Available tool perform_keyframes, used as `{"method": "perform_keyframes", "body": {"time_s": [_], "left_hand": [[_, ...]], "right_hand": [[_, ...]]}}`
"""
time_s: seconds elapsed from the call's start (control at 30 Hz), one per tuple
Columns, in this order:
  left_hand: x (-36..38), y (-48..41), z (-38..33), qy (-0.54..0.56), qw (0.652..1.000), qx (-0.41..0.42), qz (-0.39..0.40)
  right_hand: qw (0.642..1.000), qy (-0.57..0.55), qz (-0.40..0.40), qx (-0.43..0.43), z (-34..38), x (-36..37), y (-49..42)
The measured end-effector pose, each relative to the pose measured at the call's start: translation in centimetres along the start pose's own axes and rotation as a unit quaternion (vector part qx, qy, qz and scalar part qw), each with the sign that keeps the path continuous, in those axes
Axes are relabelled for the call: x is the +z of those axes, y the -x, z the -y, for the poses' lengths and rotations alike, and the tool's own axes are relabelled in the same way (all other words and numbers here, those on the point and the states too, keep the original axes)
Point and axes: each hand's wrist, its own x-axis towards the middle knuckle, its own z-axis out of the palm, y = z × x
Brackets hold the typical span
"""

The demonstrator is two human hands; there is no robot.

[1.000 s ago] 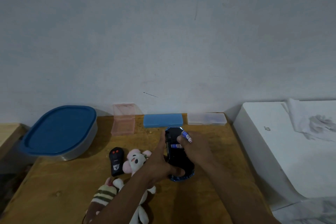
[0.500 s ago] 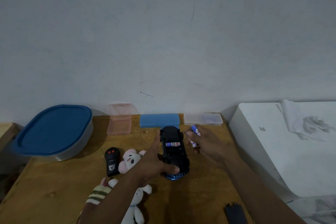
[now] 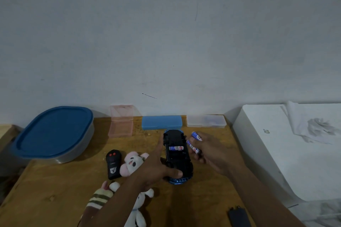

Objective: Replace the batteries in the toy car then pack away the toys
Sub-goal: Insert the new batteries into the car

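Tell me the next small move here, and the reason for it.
Probably put the two batteries held by the right hand down on the table. The left hand holds the upturned toy car steady, its bay is open, and one battery lies in it; a free hand looks needed to lift that out.

Wooden table (image 3: pixel 55 190), as I see it from here. Back row by the wall: blue-lidded tub (image 3: pixel 53 132), open pink box (image 3: pixel 120 129), blue case (image 3: pixel 161 122), clear case (image 3: pixel 206 120). Middle: black remote (image 3: pixel 113 164), soft toys (image 3: pixel 132 162), toy car (image 3: pixel 178 158) belly-up. Near right: small black plastic piece (image 3: pixel 239 217).
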Motion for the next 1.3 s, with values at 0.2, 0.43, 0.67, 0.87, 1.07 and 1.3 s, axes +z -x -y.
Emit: {"method": "perform_keyframes", "body": {"time_s": [0.2,0.43,0.67,0.87,1.07,1.3], "left_hand": [[0.1,0.1,-0.1,0.001,1.000,-0.001,0.003],[-0.1,0.0,-0.1,0.005,1.000,-0.008,0.001],[-0.1,0.3,-0.3,0.003,1.000,0.001,0.002],[-0.3,0.0,-0.1,0.003,1.000,0.000,-0.006],[-0.3,0.0,-0.1,-0.001,1.000,0.015,-0.005],[-0.3,0.0,0.0,0.003,1.000,0.010,-0.006]], "right_hand": [[0.988,-0.141,0.058,0.009,0.5,0.3,0.4],[0.966,-0.238,0.103,0.007,0.2,0.7,0.5],[0.973,-0.214,0.083,-0.014,0.2,0.9,0.1],[0.968,-0.239,0.069,0.014,0.2,0.7,0.1],[0.994,-0.100,0.038,-0.003,0.0,0.4,0.4],[0.929,0.342,-0.080,-0.120,0.1,0.7,-0.8]]}}
